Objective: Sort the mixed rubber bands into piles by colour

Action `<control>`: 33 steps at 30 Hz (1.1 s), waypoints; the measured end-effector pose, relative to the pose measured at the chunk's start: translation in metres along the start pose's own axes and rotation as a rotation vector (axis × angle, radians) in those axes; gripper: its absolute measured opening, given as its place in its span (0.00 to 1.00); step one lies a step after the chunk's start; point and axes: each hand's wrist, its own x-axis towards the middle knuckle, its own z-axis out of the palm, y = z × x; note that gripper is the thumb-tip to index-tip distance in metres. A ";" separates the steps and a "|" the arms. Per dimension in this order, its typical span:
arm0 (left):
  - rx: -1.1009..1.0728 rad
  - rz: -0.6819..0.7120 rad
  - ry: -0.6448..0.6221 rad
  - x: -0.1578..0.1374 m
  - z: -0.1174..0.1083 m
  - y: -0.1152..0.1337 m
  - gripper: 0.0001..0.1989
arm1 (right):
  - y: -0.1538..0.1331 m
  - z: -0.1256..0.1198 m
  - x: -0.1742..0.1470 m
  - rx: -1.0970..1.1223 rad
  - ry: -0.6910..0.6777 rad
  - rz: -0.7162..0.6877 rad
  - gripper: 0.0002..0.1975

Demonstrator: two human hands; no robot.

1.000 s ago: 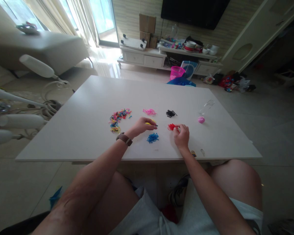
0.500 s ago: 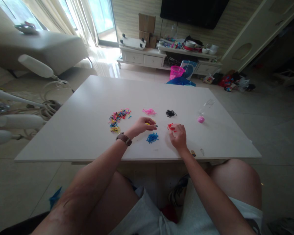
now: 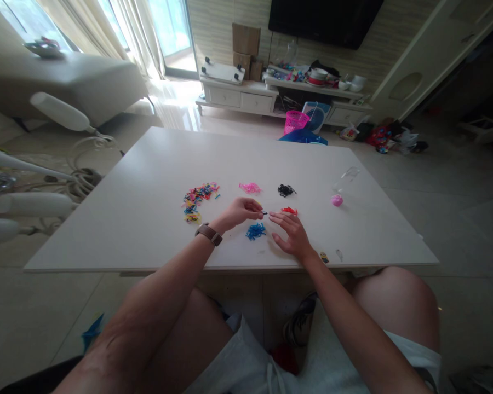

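Observation:
Small rubber bands lie on the white table (image 3: 148, 230) in piles by colour. My left hand (image 3: 242, 212) is pinched on a black rubber band (image 3: 265, 213) that sticks out past its fingertips. Close beside that band, my right hand (image 3: 291, 234) has its fingers apart, with nothing seen in it. Red bands (image 3: 291, 210) show just behind the right fingers, which partly cover them. Below the left fingers is a blue pile (image 3: 255, 231). Farther back lie a pink pile (image 3: 250, 187) and a black pile (image 3: 286, 190).
Mixed-colour bands (image 3: 201, 192) spread left of my left hand. To the right are a pink lump (image 3: 337, 201) and a clear plastic container (image 3: 349, 174). A small cartoon figure (image 3: 324, 256) and a clear piece (image 3: 339, 255) lie by the front edge.
My right hand has left the red pile, moved left toward my left hand and opened its fingers. The left hand has barely moved; the yellow bands behind it no longer show.

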 end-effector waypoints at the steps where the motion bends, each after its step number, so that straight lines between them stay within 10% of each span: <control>1: 0.001 0.000 -0.003 0.000 0.000 0.000 0.19 | 0.000 0.000 0.000 0.001 -0.009 -0.002 0.28; 33: 0.007 -0.019 -0.009 0.000 0.002 0.000 0.15 | -0.001 -0.002 -0.001 0.064 -0.048 -0.006 0.31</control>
